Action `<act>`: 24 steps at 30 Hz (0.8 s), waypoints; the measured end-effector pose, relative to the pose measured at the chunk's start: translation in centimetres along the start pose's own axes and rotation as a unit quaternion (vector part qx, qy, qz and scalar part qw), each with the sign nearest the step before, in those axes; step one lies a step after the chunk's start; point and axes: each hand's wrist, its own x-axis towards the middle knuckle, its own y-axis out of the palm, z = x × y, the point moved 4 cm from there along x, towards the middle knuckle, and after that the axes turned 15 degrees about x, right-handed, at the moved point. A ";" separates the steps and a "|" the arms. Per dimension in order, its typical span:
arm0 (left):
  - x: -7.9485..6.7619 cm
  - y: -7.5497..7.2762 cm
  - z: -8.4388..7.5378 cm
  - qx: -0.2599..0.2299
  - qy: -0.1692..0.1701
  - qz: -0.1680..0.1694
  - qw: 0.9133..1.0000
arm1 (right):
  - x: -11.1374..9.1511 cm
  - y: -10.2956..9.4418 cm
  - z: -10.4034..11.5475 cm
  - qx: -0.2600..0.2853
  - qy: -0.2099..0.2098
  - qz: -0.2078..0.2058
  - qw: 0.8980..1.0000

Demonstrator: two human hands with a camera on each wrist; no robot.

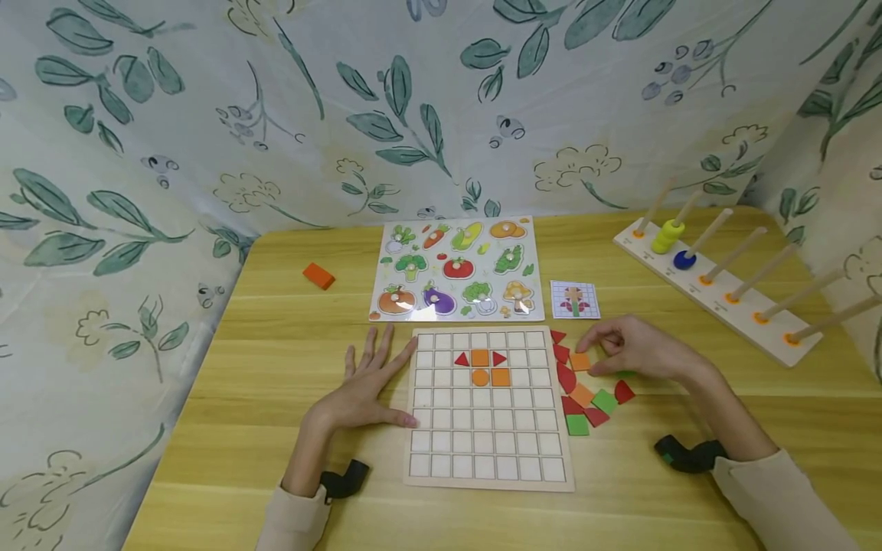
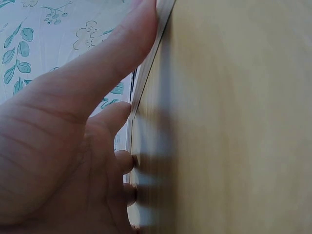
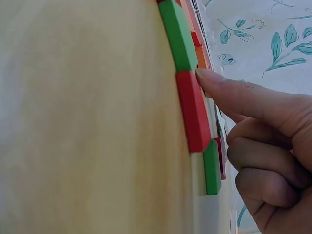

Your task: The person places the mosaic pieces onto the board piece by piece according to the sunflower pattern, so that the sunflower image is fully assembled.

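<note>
A wooden grid board [image 1: 488, 484] lies on the table. On its upper squares sit two orange square tiles, an orange round tile [image 1: 480, 377] and two red triangles [image 1: 499, 359]. My left hand [image 1: 358, 394] is spread flat, its thumb and index finger touching the board's left edge. To the right of the board my right hand [image 1: 637, 348] pinches an orange square tile [image 1: 580, 362] between thumb and index finger, the other fingers curled in. Around it lie several loose tiles, among them a green square [image 1: 577, 425], a red piece [image 3: 193, 112] and a green piece [image 3: 212, 168].
Behind the board lies a vegetable peg puzzle [image 1: 458, 268], with a pattern card [image 1: 575, 299] at its right. A counting rack [image 1: 717, 295] with upright pegs and yellow and blue rings stands at the back right. An orange block [image 1: 319, 275] is at the back left.
</note>
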 end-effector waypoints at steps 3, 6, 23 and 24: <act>0.0 0.0 0.0 0.000 0.000 0.001 1.000 | -0.1 -0.2 0.1 0.001 0.002 -0.010 1.000; 0.0 0.0 0.0 -0.001 0.001 0.001 1.000 | -0.3 -0.3 0.4 0.009 0.001 -0.025 1.000; 0.0 0.0 0.0 -0.001 0.005 -0.001 1.000 | 3.5 10.0 7.5 0.019 -0.064 -0.030 0.997; 0.0 0.0 -0.1 -0.001 0.005 -0.001 1.000 | 3.9 10.8 7.7 0.021 -0.067 -0.023 0.997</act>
